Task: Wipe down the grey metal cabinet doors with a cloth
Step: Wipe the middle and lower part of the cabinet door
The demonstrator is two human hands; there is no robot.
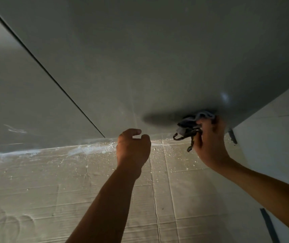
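Two grey metal cabinet doors fill the upper view: the right door (157, 58) and the left door (14, 95), split by a dark diagonal seam. My right hand (210, 141) grips a bunched grey-blue cloth (192, 121) with frayed dark edges and holds it against the lower right corner of the right door. My left hand (133, 148) hovers near the bottom edge of that door, fingers loosely curled, holding nothing.
Flattened cardboard (70, 190) covers the floor below the doors, speckled with white dust along the cabinet base. A pale wall or tiled surface (271, 137) stands to the right. A dark strip (270, 225) lies at the lower right.
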